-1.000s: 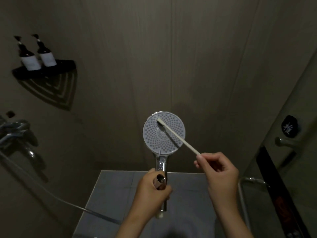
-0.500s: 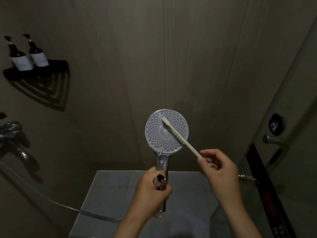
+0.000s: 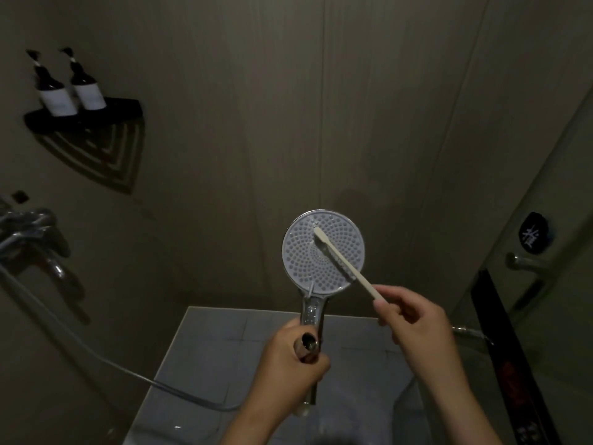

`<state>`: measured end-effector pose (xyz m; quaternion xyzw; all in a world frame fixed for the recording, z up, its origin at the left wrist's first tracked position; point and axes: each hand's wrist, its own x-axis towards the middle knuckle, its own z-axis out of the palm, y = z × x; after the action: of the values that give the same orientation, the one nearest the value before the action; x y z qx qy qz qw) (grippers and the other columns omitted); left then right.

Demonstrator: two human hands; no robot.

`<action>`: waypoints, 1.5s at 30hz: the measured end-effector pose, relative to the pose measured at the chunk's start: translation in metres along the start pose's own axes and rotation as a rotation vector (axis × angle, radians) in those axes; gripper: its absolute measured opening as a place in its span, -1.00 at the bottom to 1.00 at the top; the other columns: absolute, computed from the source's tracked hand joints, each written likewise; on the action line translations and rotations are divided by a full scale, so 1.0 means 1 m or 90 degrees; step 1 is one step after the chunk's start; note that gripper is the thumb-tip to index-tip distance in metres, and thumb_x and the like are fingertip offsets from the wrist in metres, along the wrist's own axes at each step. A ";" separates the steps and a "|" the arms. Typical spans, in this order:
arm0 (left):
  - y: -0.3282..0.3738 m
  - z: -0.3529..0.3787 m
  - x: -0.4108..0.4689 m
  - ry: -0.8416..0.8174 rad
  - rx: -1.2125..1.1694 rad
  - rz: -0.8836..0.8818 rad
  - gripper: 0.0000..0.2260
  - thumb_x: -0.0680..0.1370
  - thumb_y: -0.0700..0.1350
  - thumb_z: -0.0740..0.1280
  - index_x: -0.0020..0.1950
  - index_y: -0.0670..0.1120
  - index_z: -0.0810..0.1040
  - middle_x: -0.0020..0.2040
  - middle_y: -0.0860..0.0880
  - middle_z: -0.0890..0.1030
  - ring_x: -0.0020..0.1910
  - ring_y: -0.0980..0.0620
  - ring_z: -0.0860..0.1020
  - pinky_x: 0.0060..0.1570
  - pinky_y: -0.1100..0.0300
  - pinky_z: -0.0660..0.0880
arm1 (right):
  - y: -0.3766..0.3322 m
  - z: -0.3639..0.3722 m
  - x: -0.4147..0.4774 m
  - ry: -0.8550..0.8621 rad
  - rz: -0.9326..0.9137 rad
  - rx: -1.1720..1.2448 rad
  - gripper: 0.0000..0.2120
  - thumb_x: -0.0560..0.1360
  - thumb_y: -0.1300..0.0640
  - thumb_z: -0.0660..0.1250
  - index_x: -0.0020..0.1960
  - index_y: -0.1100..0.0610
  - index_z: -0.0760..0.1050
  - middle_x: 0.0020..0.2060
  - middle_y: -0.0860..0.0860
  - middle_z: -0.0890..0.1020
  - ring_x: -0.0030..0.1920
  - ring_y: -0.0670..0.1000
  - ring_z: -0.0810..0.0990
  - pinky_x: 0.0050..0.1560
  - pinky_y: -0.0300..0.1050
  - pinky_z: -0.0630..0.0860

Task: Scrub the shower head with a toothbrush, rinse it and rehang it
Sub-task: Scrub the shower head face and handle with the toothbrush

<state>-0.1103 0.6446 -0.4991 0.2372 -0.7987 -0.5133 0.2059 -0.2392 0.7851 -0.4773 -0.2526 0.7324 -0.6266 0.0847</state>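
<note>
A round chrome shower head (image 3: 301, 252) with a pale dotted spray face points up toward me in the middle of the view. My left hand (image 3: 288, 361) grips its chrome handle from below. A cream toothbrush (image 3: 345, 263) lies slanted across the face, its bristle end pressed near the upper middle. My right hand (image 3: 414, 322) pinches the far end of the toothbrush handle, to the right of and slightly below the head.
The grey hose (image 3: 96, 354) loops left to a chrome mixer tap (image 3: 29, 229). Two dark pump bottles (image 3: 67, 88) stand on a black corner shelf (image 3: 122, 109). A glass door with a handle (image 3: 526, 263) is at right. Grey floor tiles (image 3: 218, 354) lie below.
The toothbrush tip has shifted a little across the spray face, toward its middle. My view has swung slightly; both hands keep their grips.
</note>
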 end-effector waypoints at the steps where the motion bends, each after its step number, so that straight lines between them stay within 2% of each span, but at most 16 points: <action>1: 0.000 -0.001 -0.001 0.007 -0.006 0.000 -0.81 0.23 -0.25 0.38 -0.44 -0.15 0.35 -0.32 -0.09 0.41 -0.40 0.05 0.44 -0.36 -0.12 0.50 | -0.001 0.001 0.000 -0.015 -0.003 -0.012 -0.74 0.47 0.18 0.38 -0.09 -0.20 0.63 -0.38 -0.03 0.61 -0.38 -0.19 0.52 -0.40 -0.35 0.43; 4: -0.001 -0.004 -0.004 0.019 -0.020 -0.006 -0.82 0.23 -0.27 0.38 -0.44 -0.17 0.36 -0.33 -0.10 0.41 -0.40 0.04 0.45 -0.37 -0.13 0.50 | -0.003 0.005 0.000 -0.023 -0.010 -0.056 -0.78 0.48 0.14 0.36 -0.11 -0.21 0.61 -0.25 -0.09 0.66 -0.26 -0.18 0.59 -0.21 -0.18 0.54; 6: -0.001 -0.007 -0.007 0.025 -0.021 -0.012 -0.83 0.23 -0.26 0.38 -0.42 -0.20 0.37 -0.30 -0.14 0.43 -0.39 0.01 0.45 -0.36 -0.13 0.51 | -0.004 0.007 0.000 -0.014 -0.023 -0.072 -0.79 0.49 0.13 0.35 -0.12 -0.20 0.59 -0.21 -0.16 0.66 -0.18 -0.18 0.61 -0.16 -0.16 0.55; 11: 0.004 -0.011 -0.012 0.036 -0.035 -0.006 -0.83 0.23 -0.26 0.36 -0.46 -0.17 0.36 -0.29 -0.21 0.42 -0.42 0.01 0.43 -0.41 -0.12 0.51 | -0.004 0.016 -0.004 0.026 -0.051 -0.114 -0.77 0.53 0.13 0.30 -0.17 -0.20 0.51 -0.31 -0.05 0.62 -0.25 -0.08 0.58 -0.28 -0.16 0.48; 14: 0.006 -0.012 -0.014 0.034 -0.046 -0.009 -0.79 0.24 -0.27 0.36 -0.49 -0.09 0.35 -0.31 -0.19 0.41 -0.44 0.05 0.42 -0.43 -0.09 0.52 | -0.003 0.019 -0.006 0.073 -0.069 -0.139 -0.77 0.53 0.13 0.29 -0.19 -0.20 0.49 -0.36 -0.04 0.60 -0.29 -0.08 0.54 -0.36 -0.11 0.45; 16: 0.006 -0.013 -0.016 0.033 -0.046 -0.009 -0.79 0.24 -0.28 0.36 -0.48 -0.12 0.35 -0.32 -0.16 0.41 -0.44 0.05 0.42 -0.43 -0.10 0.52 | -0.003 0.018 -0.006 0.106 -0.086 -0.140 -0.79 0.53 0.14 0.29 -0.17 -0.17 0.49 -0.37 -0.05 0.59 -0.30 -0.09 0.53 -0.36 -0.11 0.44; 20: 0.004 -0.013 -0.017 0.044 -0.041 0.001 -0.81 0.22 -0.26 0.34 -0.48 -0.15 0.32 -0.31 -0.19 0.42 -0.43 0.02 0.42 -0.44 -0.11 0.50 | -0.003 0.017 -0.005 0.120 -0.099 -0.128 -0.85 0.54 0.15 0.28 -0.07 -0.10 0.53 -0.37 -0.04 0.58 -0.33 -0.11 0.50 -0.43 -0.30 0.37; 23: 0.003 -0.014 -0.017 0.055 -0.043 0.001 -0.83 0.21 -0.25 0.33 -0.47 -0.17 0.32 -0.29 -0.25 0.43 -0.45 0.01 0.44 -0.46 -0.10 0.50 | -0.004 0.019 -0.005 0.121 -0.107 -0.106 -0.84 0.55 0.18 0.27 -0.06 -0.08 0.53 -0.34 -0.03 0.58 -0.33 -0.13 0.49 -0.42 -0.32 0.35; 27: -0.002 -0.017 -0.016 0.057 -0.035 0.008 -0.84 0.21 -0.22 0.34 -0.41 -0.24 0.36 -0.30 -0.24 0.43 -0.45 0.03 0.44 -0.46 -0.11 0.50 | -0.007 0.022 -0.005 0.088 -0.119 -0.072 -0.82 0.56 0.19 0.25 -0.04 -0.08 0.53 -0.31 -0.06 0.59 -0.31 -0.17 0.49 -0.38 -0.41 0.35; 30: -0.004 -0.018 -0.015 0.069 -0.042 -0.001 -0.85 0.20 -0.21 0.34 -0.39 -0.24 0.39 -0.33 -0.26 0.43 -0.46 0.03 0.44 -0.47 -0.07 0.52 | -0.010 0.021 -0.006 0.045 -0.123 -0.037 -0.79 0.57 0.21 0.24 -0.05 -0.10 0.51 -0.29 -0.16 0.59 -0.31 -0.23 0.50 -0.36 -0.47 0.35; 34: -0.004 -0.018 -0.013 0.066 -0.047 -0.015 -0.86 0.21 -0.20 0.35 -0.39 -0.20 0.41 -0.36 -0.16 0.42 -0.45 0.05 0.44 -0.45 0.07 0.53 | -0.011 0.020 -0.008 -0.058 -0.130 -0.039 -0.84 0.57 0.19 0.24 -0.08 -0.07 0.48 -0.33 -0.19 0.51 -0.36 -0.21 0.41 -0.39 -0.40 0.29; 37: -0.005 -0.018 -0.013 0.055 -0.037 -0.017 -0.88 0.23 -0.21 0.36 -0.36 -0.18 0.43 -0.36 -0.11 0.44 -0.43 0.06 0.46 -0.42 0.02 0.54 | -0.007 0.024 -0.009 -0.116 -0.104 -0.047 -0.86 0.57 0.16 0.24 -0.05 -0.06 0.49 -0.34 -0.21 0.51 -0.35 -0.23 0.41 -0.36 -0.38 0.31; 41: -0.004 -0.017 -0.014 0.058 -0.047 -0.027 -0.87 0.26 -0.25 0.38 -0.36 -0.21 0.43 -0.36 -0.15 0.44 -0.42 0.00 0.45 -0.38 -0.11 0.54 | -0.003 0.024 -0.007 -0.061 -0.099 -0.057 -0.83 0.56 0.17 0.25 -0.07 -0.10 0.50 -0.35 -0.16 0.52 -0.36 -0.22 0.44 -0.38 -0.40 0.32; 45: -0.002 -0.014 -0.014 0.063 -0.057 -0.034 -0.88 0.28 -0.32 0.38 -0.33 -0.27 0.44 -0.39 -0.14 0.44 -0.44 0.01 0.45 -0.40 -0.09 0.53 | 0.002 0.018 -0.004 0.028 -0.105 -0.088 -0.81 0.57 0.16 0.24 -0.09 -0.13 0.48 -0.41 -0.04 0.48 -0.41 -0.17 0.41 -0.45 -0.34 0.27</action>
<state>-0.0903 0.6420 -0.4966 0.2743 -0.7572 -0.5412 0.2417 -0.2288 0.7711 -0.4840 -0.3035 0.7523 -0.5847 -0.0007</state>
